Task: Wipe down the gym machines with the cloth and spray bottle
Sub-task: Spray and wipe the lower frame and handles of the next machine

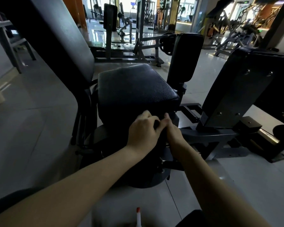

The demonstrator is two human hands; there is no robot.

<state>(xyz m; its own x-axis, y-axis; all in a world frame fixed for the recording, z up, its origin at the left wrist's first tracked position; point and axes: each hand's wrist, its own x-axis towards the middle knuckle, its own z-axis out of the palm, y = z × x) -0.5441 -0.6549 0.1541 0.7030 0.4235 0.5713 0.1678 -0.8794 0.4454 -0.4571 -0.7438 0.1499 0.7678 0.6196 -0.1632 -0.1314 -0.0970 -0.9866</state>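
A black padded seat (134, 86) of a gym machine fills the centre of the head view. My left hand (143, 130) and my right hand (172, 130) meet at the seat's front edge, fingers curled. Between them they grip a dark cloth (156, 125), which barely shows against the black padding. A white spray bottle (138, 217) with a red nozzle tip pokes up at the bottom edge, below my arms and held by neither hand.
The machine's tall backrest (59, 38) rises on the left. Two upright black leg pads (185, 54) (246, 86) stand to the right on a grey steel frame (208, 136). Pale floor tiles (31, 125) surround it. More gym machines (138, 38) stand behind.
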